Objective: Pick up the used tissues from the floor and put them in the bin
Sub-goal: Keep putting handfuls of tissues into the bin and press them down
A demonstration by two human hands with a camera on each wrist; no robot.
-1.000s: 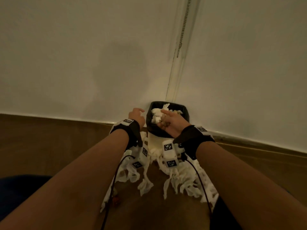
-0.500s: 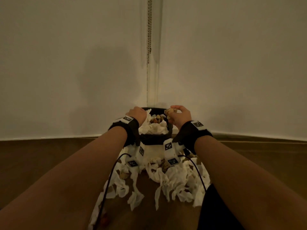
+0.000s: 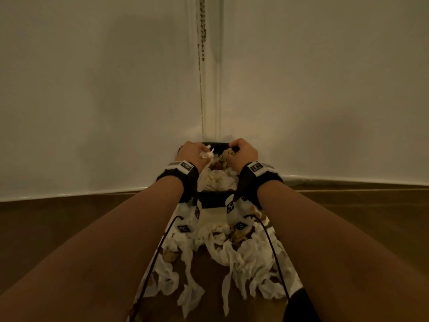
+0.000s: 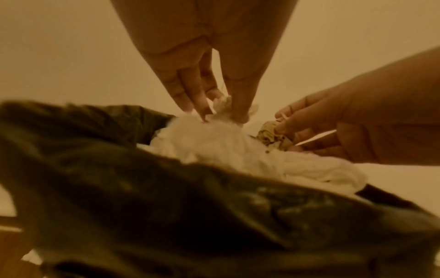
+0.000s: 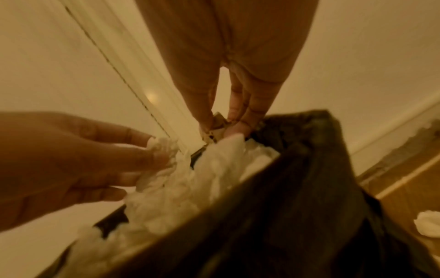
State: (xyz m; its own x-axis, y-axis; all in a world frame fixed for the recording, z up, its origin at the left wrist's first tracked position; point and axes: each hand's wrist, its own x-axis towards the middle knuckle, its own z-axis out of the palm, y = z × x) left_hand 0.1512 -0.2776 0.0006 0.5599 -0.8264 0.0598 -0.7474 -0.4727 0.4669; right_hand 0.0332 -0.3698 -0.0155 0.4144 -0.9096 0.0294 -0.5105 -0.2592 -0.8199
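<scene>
Corner of a home room: plain white walls point(image 3: 92, 89), wooden floor point(image 3: 58, 228), hanging bead chain point(image 3: 203, 29).

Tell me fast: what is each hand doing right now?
Left hand: pinching a white tissue over the bin.
Right hand: pinching a brown-stained tissue wad over the bin.
</scene>
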